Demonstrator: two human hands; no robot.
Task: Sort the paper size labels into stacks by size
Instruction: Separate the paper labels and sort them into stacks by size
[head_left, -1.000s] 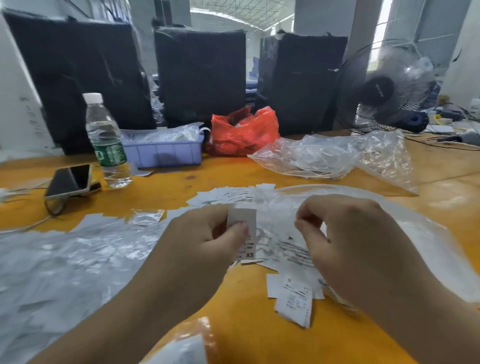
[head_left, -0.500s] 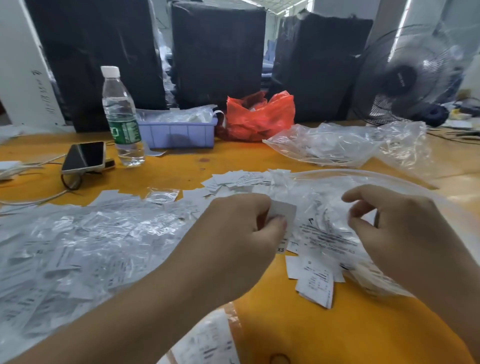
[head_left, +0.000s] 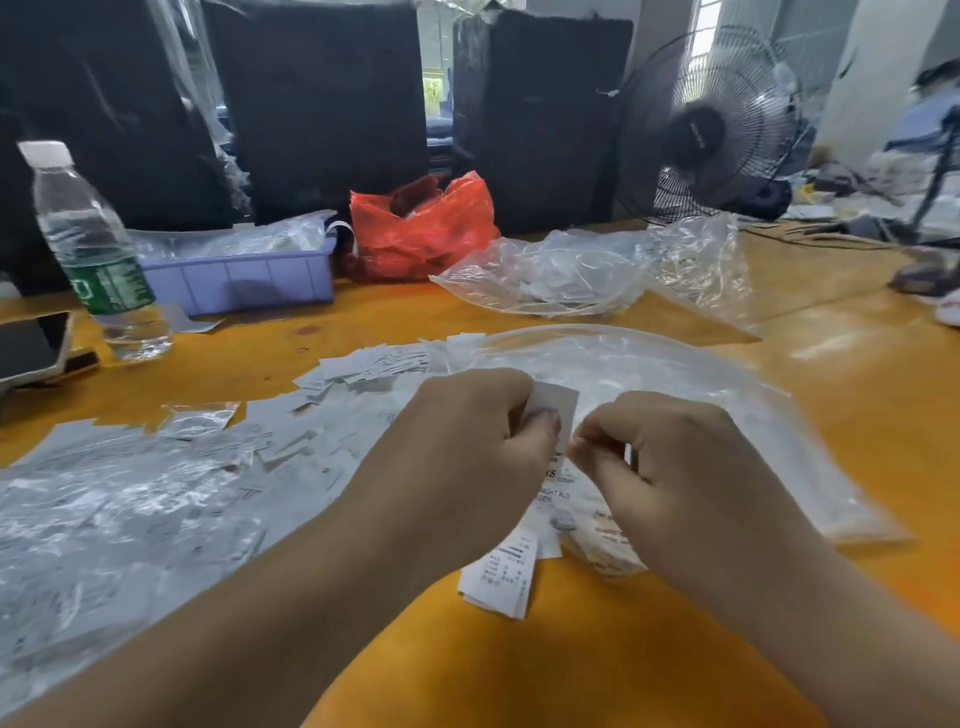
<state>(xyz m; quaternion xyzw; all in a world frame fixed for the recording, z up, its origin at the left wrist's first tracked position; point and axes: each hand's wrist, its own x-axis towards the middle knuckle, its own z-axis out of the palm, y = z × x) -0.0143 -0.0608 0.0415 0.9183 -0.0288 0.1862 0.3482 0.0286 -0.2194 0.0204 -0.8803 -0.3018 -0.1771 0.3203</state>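
The left hand (head_left: 467, 457) is pinching one label (head_left: 558, 415); the right hand (head_left: 670, 467) seems to be nipping its edge. Most loose labels (head_left: 171, 499) are lying unsorted on the surface (head_left: 571, 675), beside one small stack (head_left: 501, 577).

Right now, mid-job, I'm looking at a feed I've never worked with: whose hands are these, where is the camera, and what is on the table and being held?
There is no machine here: a person works with two bare hands, and the single camera sits on their head, looking forward and down.

The left hand pinches a small white paper label upright; the right hand is curled beside it, fingertips at the label's edge, though whether it grips anything is unclear.

On the orange table lie loose white labels, a small stack of printed labels, and clear plastic bags. Further back stand a plastic water bottle, a dark phone, a lilac plastic tray, a red plastic bag and a black fan.
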